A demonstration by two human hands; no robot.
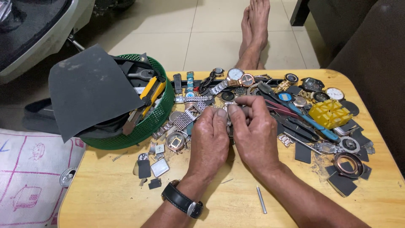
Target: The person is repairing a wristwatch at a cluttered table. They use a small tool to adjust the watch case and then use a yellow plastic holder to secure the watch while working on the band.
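I see my left hand (209, 135) and right hand (253, 126) pressed together, fingers curled shut on a small metal watch part (229, 110), thumbs meeting over it. This sits just right of the green basket (162, 114). Farther right of the basket lie blue-handled pliers (303, 116) and a yellow block (333, 113). 1 black strap circles my left wrist.

Home watch-repair spot: low table (105, 198), tiled floor (202, 29), sofa (371, 55).

Bright, even light; edges perhaps slightly warped
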